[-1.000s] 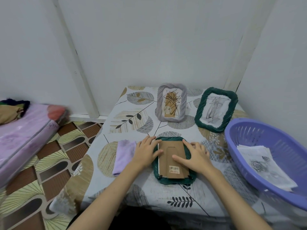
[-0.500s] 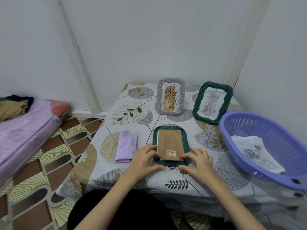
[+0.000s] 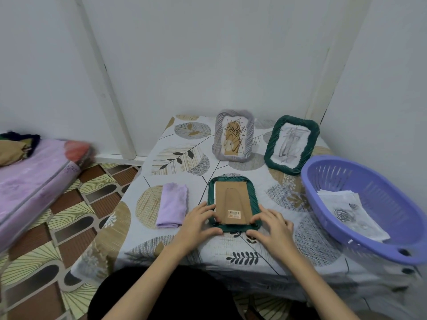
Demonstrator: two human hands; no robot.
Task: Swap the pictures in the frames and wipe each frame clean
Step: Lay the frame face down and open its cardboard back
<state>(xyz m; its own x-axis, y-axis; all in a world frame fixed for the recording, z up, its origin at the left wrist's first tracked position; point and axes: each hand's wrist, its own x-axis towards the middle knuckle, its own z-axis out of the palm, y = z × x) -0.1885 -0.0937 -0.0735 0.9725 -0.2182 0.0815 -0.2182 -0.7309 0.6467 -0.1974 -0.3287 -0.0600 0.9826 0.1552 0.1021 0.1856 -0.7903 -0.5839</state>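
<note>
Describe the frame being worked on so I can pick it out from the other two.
On the leaf-print table, find the green frame lying face down nearest the person, between the lilac cloth and the purple basket. Unlike the two upright frames behind, it shows a brown cardboard back.

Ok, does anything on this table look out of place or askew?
Nothing damaged or spilled. The green frame under both hands lies face down, its cardboard back up, as the task needs. The purple basket overhangs the table's near edge, which looks slightly precarious.
</note>
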